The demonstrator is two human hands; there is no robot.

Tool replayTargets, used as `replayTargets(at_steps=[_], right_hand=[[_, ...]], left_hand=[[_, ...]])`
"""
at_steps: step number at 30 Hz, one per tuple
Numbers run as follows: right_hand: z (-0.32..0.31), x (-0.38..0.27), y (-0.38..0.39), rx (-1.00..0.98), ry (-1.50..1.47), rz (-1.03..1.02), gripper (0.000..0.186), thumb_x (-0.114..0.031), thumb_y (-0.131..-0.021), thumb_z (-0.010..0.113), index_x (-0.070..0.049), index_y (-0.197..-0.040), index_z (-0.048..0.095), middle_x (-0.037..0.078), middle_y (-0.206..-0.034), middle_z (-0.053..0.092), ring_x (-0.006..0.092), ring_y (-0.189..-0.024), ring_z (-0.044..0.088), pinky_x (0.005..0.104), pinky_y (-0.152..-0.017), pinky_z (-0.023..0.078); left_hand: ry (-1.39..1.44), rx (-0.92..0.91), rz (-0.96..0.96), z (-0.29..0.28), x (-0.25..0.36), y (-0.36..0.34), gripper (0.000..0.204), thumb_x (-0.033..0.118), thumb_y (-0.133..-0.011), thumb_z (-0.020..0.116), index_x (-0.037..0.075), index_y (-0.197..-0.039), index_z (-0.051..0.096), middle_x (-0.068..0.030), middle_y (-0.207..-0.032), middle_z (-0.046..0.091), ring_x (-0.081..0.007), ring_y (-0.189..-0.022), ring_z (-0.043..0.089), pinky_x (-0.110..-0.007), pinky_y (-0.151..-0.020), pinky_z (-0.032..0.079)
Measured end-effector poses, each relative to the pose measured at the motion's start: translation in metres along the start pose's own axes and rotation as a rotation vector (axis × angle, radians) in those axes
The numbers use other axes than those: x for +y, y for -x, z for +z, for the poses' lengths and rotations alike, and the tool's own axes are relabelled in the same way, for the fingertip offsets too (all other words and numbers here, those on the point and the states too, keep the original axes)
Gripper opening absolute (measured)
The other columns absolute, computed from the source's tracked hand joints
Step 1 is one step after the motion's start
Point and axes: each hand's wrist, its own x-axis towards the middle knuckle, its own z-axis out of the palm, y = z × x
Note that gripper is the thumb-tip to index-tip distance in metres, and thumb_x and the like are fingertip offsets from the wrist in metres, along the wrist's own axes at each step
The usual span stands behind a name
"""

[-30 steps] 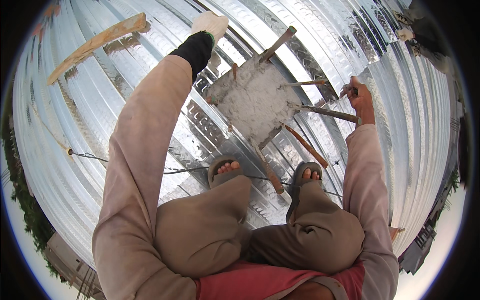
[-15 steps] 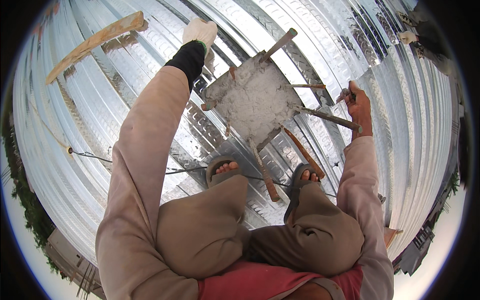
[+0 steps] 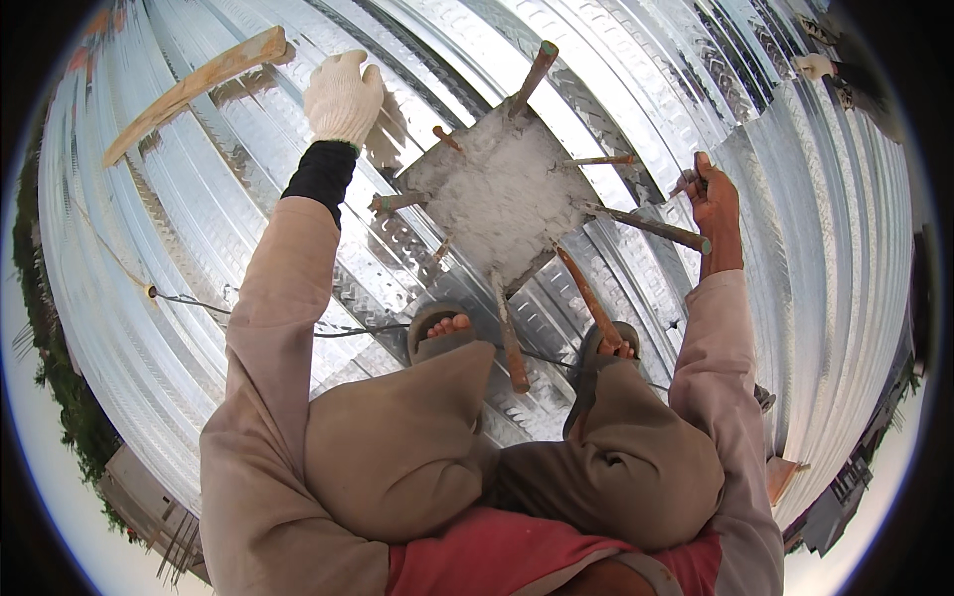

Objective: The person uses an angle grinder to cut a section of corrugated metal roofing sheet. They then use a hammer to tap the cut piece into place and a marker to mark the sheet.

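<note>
Leftward and nearer, the gloved left hand (image 3: 343, 97) has shifted since the earlier frame. Nearest, a rusty bar (image 3: 510, 340) points from the concrete block (image 3: 497, 199), set between the hands, toward the sandals (image 3: 445, 344). Beyond, a grey bar (image 3: 649, 225) runs rightward and slightly near, its tip overlapping the wrist of the right hand (image 3: 717, 199), the closer one. Both hands curl; whether they hold anything, I cannot tell.

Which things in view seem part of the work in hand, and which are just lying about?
Likely part, being near the left hand or right hand:
rough pale square patch
protruding bars

Likely lying about:
wooden plank
dark cable
</note>
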Motion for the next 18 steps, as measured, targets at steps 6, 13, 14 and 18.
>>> replayTargets(at_steps=[6,13,14,18], right_hand=[[-0.006,0.006,-0.008,-0.054,-0.012,0.005,0.018,-0.011,-0.104,0.075,0.002,-0.115,0.069,0.010,-0.106,0.073,0.0226,-0.088,0.071,0.0361,-0.071,0.056],[0.008,0.006,-0.001,-0.012,-0.001,0.000,0.023,-0.010,-0.106,0.072,0.005,-0.121,0.065,0.012,-0.109,0.072,0.0253,-0.089,0.071,0.0363,-0.071,0.058],[0.007,0.007,-0.005,-0.006,0.010,-0.007,0.024,-0.010,-0.106,0.071,0.005,-0.123,0.064,0.012,-0.110,0.072,0.0259,-0.089,0.071,0.0368,-0.072,0.059],[-0.008,0.014,-0.014,-0.068,-0.016,-0.012,0.025,-0.010,-0.106,0.068,0.005,-0.124,0.061,0.012,-0.114,0.071,0.0276,-0.091,0.070,0.0408,-0.072,0.059]], left_hand=[[-0.035,-0.081,0.053,0.027,-0.019,0.056,0.058,0.043,-0.102,0.060,0.008,-0.148,0.058,-0.0122,-0.155,0.056,-0.0447,-0.138,0.046,-0.061,-0.113,0.040],[-0.020,0.204,0.124,0.046,-0.013,0.059,0.042,0.036,-0.099,0.059,0.006,-0.129,0.062,-0.0116,-0.137,0.061,-0.0431,-0.122,0.048,-0.063,-0.101,0.041],[-0.015,0.198,0.126,0.046,-0.009,0.058,0.041,0.035,-0.099,0.060,0.006,-0.128,0.062,-0.0117,-0.137,0.061,-0.0431,-0.122,0.048,-0.062,-0.101,0.041],[-0.018,0.142,0.112,0.041,0.001,0.055,0.038,0.034,-0.098,0.061,0.006,-0.123,0.062,-0.0121,-0.133,0.061,-0.0430,-0.120,0.048,-0.062,-0.099,0.040]])
